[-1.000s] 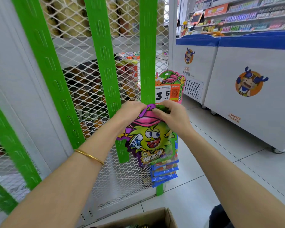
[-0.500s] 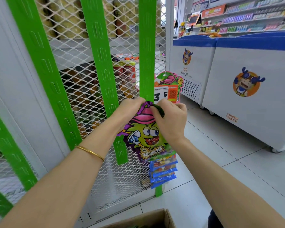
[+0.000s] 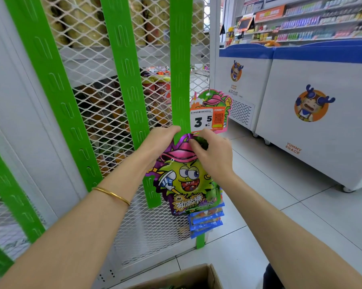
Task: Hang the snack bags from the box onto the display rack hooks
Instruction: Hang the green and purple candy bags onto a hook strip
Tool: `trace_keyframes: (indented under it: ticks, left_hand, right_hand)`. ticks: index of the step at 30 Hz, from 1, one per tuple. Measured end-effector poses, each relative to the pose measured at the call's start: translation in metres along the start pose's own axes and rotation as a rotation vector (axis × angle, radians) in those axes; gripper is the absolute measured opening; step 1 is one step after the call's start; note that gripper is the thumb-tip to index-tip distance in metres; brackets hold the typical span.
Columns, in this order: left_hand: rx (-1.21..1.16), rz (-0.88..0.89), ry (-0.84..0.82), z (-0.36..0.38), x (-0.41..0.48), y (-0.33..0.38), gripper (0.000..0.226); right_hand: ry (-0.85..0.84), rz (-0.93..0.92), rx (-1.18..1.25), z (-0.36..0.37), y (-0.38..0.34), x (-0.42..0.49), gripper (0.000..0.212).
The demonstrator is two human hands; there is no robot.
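Green strip [image 3: 181, 80] backs the snack bag [image 3: 186, 184], held just under the price tag [image 3: 207, 119]. Left hand [image 3: 161, 140] grips its top corner; right hand [image 3: 213, 157], having shifted inward, pinches the top middle, probably seating the hook hole.

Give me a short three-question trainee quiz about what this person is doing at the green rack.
1. True or false: the left hand and the right hand are both at the top of the snack bag.
2. The price tag above the hands reads: A) 3.5 B) 9.9 C) 12
3. Fill in: the gold bracelet sits on the ___ wrist.
Key: 1 true; 2 A; 3 left.
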State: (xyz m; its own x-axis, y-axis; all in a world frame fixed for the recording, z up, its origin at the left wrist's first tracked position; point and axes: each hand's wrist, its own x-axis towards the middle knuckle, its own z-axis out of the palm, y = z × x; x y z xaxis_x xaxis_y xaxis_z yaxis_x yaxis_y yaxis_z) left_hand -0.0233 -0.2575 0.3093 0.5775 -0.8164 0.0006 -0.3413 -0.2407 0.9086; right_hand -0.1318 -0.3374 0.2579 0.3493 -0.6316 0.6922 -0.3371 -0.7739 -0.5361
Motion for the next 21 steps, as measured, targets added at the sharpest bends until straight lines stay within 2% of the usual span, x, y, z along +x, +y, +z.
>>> trace_keyframes:
  ticks: [4, 8, 9, 13, 16, 21]
  left_hand:
    - [0.065, 0.020, -0.054, -0.003, -0.001, -0.002, 0.038]
    - [0.084, 0.041, -0.047, -0.006, 0.000, 0.003, 0.025]
    - [0.075, 0.040, -0.063, -0.007, 0.000, 0.005, 0.026]
    - [0.073, -0.042, -0.110, -0.010, -0.001, 0.010, 0.056]
    - [0.051, -0.055, -0.125, -0.009, 0.000, 0.008, 0.039]
    - [-0.039, -0.033, -0.070, -0.004, 0.004, 0.004, 0.029]
  right_hand:
    - [-0.025, 0.011, 0.038, 0.002, 0.002, -0.003, 0.018]
    - [0.056, -0.042, -0.021, 0.004, 0.003, -0.001, 0.023]
    - [0.088, -0.064, -0.043, 0.004, 0.003, 0.001, 0.023]
    - [0.208, -0.149, -0.138, 0.002, -0.004, 0.009, 0.021]
    - [0.225, -0.160, -0.166, 0.002, -0.005, 0.012, 0.021]
    - [0.134, -0.112, -0.125, 0.000, -0.004, 0.013, 0.018]
